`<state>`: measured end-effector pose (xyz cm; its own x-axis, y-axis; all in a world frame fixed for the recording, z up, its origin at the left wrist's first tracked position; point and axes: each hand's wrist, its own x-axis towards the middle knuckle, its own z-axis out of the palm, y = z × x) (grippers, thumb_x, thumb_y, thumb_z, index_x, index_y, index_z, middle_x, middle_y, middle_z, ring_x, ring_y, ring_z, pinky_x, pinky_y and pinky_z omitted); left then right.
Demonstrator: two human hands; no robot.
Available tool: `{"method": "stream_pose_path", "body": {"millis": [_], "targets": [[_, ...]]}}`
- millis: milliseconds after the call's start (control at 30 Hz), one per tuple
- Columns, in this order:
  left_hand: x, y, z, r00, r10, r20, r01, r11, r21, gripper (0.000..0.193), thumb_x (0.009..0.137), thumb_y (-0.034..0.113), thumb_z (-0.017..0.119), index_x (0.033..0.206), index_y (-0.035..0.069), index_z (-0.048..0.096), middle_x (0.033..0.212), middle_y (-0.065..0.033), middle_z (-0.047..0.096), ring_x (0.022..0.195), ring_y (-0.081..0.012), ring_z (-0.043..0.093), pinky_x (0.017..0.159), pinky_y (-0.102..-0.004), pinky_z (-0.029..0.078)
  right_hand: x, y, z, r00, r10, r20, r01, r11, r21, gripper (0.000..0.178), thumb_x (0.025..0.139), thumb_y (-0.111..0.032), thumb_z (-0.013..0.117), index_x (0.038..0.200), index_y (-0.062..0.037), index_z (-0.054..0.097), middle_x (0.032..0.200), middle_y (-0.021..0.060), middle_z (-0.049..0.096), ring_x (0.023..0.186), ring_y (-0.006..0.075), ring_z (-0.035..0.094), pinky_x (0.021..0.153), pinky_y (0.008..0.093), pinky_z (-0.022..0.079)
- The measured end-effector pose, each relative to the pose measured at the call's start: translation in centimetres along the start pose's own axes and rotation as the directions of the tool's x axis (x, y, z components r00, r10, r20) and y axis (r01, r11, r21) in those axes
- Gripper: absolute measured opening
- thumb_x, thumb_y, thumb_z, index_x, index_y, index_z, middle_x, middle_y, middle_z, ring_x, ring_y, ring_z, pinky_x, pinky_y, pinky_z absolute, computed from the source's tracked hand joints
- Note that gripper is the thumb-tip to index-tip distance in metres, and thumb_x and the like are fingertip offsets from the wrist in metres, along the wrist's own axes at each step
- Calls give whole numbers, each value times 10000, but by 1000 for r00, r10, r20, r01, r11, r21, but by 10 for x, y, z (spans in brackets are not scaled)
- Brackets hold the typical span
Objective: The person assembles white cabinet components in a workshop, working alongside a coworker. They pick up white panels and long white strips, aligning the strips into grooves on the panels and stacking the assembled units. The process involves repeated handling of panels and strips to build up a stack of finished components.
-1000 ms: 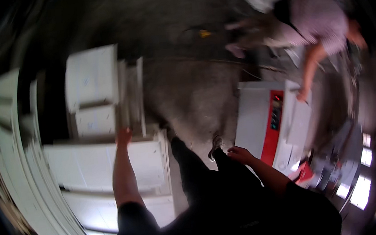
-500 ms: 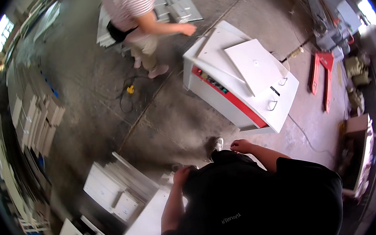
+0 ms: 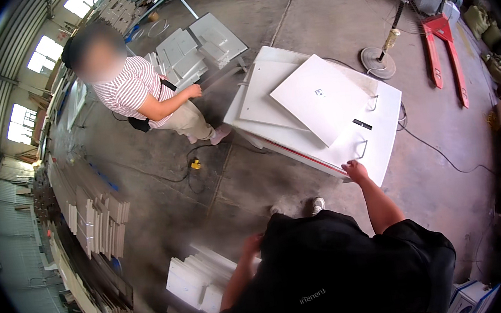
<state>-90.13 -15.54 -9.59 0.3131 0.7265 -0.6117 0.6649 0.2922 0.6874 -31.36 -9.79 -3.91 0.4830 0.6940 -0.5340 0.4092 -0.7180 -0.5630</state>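
My right hand (image 3: 356, 171) is over the near edge of a white cabinet-like machine (image 3: 389, 128), beside one of its two metal handles (image 3: 362, 149). Its fingers are loosely bent and partly apart, with nothing seen in them; whether they touch the machine I cannot tell. A loose white square panel (image 3: 323, 98) lies slantwise on the machine's top. My left hand (image 3: 252, 244) hangs by my left side, against the black shirt, its fingers blurred. Nearest to it are stacked white panels (image 3: 193, 282) on the floor.
Another person (image 3: 139, 95) in a striped shirt stands beyond the machine's left end, near a table of white panels (image 3: 218, 36). A yellow plug (image 3: 196, 163) and dark cable lie on the floor. Board stacks (image 3: 97, 222) line the left. A red pallet jack (image 3: 445, 47) stands far right.
My right hand has moved forward to the machine's edge. The view has shifted, bringing the machine closer. The other person, now facing this way, has lowered the outstretched arm.
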Motion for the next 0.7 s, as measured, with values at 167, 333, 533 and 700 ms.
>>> {"method": "stream_pose_path", "body": {"millis": [167,333,533,700], "targets": [[39,100,-11,974,200,109,-179,968,-177,334,932,347,573,1167,134,676,1102,-128,689,964,-277,672,844,-391,517,113,-7,6,978,81,-191,-57,990,128,931,771,-580,724,1356,79,421,1020,176,675,848,246,669,724,372,552],[67,50,-52,987,-72,142,60,994,86,338,931,327,601,1175,103,669,1102,-143,689,980,-288,663,870,-404,514,156,-69,21,941,338,29,-307,811,499,871,743,-522,782,1326,-6,391,1017,109,620,832,239,615,628,414,565],[136,64,-113,989,-127,72,119,988,103,400,885,398,670,1147,96,674,1032,-133,705,853,-265,682,775,-386,538,180,-86,28,926,367,-83,-318,881,349,1044,659,-257,904,1347,35,175,1158,215,548,868,312,602,394,358,499],[209,13,-140,969,-148,196,152,988,-5,335,930,366,593,1084,84,688,927,-104,696,807,-247,661,758,-374,531,197,-74,23,981,40,-187,3,975,223,1078,627,-252,899,1404,42,213,1307,219,528,1172,312,551,908,413,494]]}}
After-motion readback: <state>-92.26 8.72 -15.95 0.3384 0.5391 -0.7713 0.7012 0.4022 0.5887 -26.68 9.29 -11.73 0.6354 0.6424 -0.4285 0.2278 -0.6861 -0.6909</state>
